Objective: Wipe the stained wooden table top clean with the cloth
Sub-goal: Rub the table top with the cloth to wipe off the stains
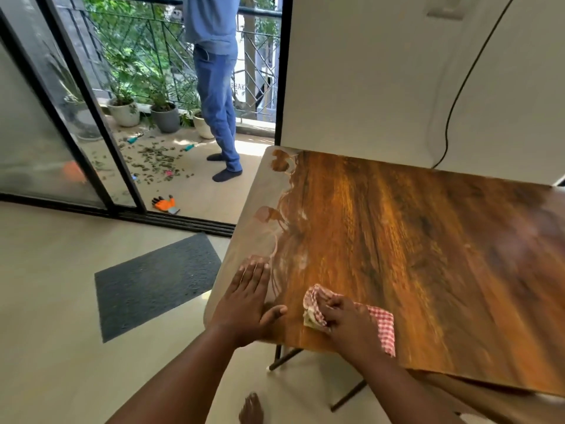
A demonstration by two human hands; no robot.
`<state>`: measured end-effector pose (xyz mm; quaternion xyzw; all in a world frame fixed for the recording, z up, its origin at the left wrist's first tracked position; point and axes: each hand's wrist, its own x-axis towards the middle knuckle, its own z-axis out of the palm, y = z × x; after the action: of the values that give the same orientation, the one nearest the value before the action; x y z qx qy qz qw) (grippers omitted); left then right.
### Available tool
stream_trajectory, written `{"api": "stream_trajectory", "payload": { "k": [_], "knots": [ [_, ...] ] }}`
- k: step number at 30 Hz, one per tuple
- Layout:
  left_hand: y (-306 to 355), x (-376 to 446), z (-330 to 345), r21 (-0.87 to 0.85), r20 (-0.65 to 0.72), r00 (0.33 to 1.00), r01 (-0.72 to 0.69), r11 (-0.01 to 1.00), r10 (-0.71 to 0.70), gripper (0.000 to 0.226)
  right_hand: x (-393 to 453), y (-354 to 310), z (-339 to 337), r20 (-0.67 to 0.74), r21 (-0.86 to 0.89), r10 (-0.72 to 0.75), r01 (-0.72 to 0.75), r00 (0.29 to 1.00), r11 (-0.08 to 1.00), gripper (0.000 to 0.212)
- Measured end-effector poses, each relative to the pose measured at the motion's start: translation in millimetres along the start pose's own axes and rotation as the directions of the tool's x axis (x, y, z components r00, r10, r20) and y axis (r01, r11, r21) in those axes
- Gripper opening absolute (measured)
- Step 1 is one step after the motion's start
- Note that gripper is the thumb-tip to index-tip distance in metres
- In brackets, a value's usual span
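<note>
Wiping a stained table, seen from the near edge. The right hand (345, 322) grips a bunched red-and-white checked cloth (315, 304), fingers curled round the wad and pressing it onto the wooden table top (428, 246) close to the near left corner; a loose tail of the cloth trails out behind the wrist toward the right. The left hand (247, 304) lies flat on the table just left of the cloth, fingers straight and together, thumb spread toward the wad, apparently steadying the top. The stain (263, 228), a pale film with curled brownish edges, runs as a long band down the left margin of the top, its long axis from the near corner to the far one. It lies ahead of and to the left of the cloth-bearing fingers, partly under the left hand's fingertips (255, 266); that hand is nearer to it but holds no cloth. How far the film reaches under the palm cannot be told. The next stroke would likely need to travel leftward and away along that band.
</note>
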<state>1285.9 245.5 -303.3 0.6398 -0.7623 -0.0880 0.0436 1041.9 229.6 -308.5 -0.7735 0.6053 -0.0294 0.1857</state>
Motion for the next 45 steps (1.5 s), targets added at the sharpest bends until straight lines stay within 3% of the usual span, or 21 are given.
{"api": "stream_trajectory", "payload": {
  "k": [3,9,17,21,25,30,34,37,43,45],
  "knots": [
    [-8,-33,4,0.022,0.0,0.998,0.064,0.998,-0.064,0.091,3,-38,12,0.013,0.032,0.075,-0.076,0.997,0.997,0.04],
    [-27,-80,13,0.029,-0.01,0.986,0.169,0.985,-0.169,0.097,-10,-117,49,0.014,0.044,-0.158,0.157,0.987,0.987,0.037],
    [-38,-107,7,0.039,-0.005,0.974,0.225,0.974,-0.225,0.101,-18,-80,33,-0.019,0.038,-0.345,0.346,0.938,0.938,0.029],
    [-44,-105,2,0.031,-0.007,0.97,0.242,0.97,-0.242,0.1,-9,-76,26,-0.028,0.162,-0.297,0.297,0.955,0.941,0.027],
    [-53,-98,0,0.011,-0.006,0.959,0.284,0.959,-0.284,0.101,7,-110,36,-0.079,0.178,-0.199,0.21,0.977,0.961,0.03],
    [-61,-85,1,-0.018,0.005,0.962,0.274,0.961,-0.274,0.099,16,-156,53,-0.002,0.184,-0.268,0.264,0.963,0.947,0.032],
    [-73,-77,1,-0.003,0.031,0.961,0.275,0.961,-0.275,0.094,9,-142,49,0.013,0.196,-0.336,0.327,0.942,0.924,0.027],
    [-83,-66,-5,-0.023,0.037,0.96,0.277,0.961,-0.276,0.106,13,-121,36,0.087,0.207,-0.374,0.35,0.923,0.913,0.026],
    [-109,-44,-17,0.008,0.062,0.972,0.228,0.974,-0.228,0.114,46,-154,32,0.028,0.164,-0.191,0.184,0.981,0.969,0.024],
    [-115,-42,-15,0.014,0.09,0.973,0.214,0.977,-0.215,0.114,49,-172,40,0.008,0.15,-0.197,0.193,0.98,0.97,0.023]
  ]
}}
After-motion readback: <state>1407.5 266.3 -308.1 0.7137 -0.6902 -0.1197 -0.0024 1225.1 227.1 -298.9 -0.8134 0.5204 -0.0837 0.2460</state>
